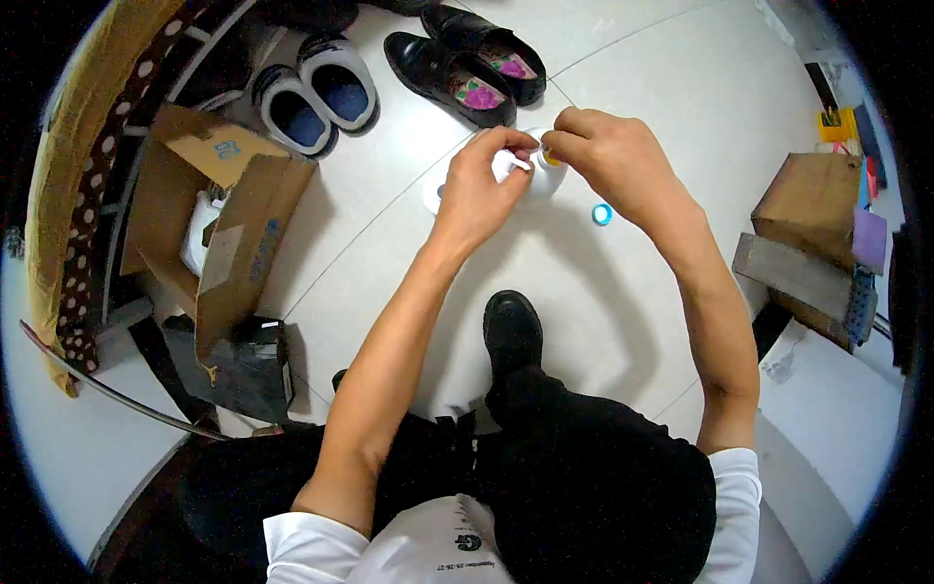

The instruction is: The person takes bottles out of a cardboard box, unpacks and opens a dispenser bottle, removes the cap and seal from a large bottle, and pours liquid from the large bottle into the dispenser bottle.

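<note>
A white bottle (545,187) stands on the tiled floor, partly covered by my hands, with a bit of yellow at its mouth. My left hand (482,180) is closed beside it, thumb and fingers pinching a small white piece (516,164) whose kind I cannot make out. Over the bottle's mouth, the fingers of my right hand (613,156) are pinched together; what they hold, if anything, is hidden. A blue ring-shaped cap (602,214) lies on the floor below my right hand. Another white object (432,195) shows partly behind my left wrist.
Black shoes (477,73) and grey-and-white slippers (316,97) sit on the floor ahead. On the left, an open cardboard box (258,234) rests by a black box (233,365). More boxes (808,209) are stacked at the right. My black shoe (513,331) is below the hands.
</note>
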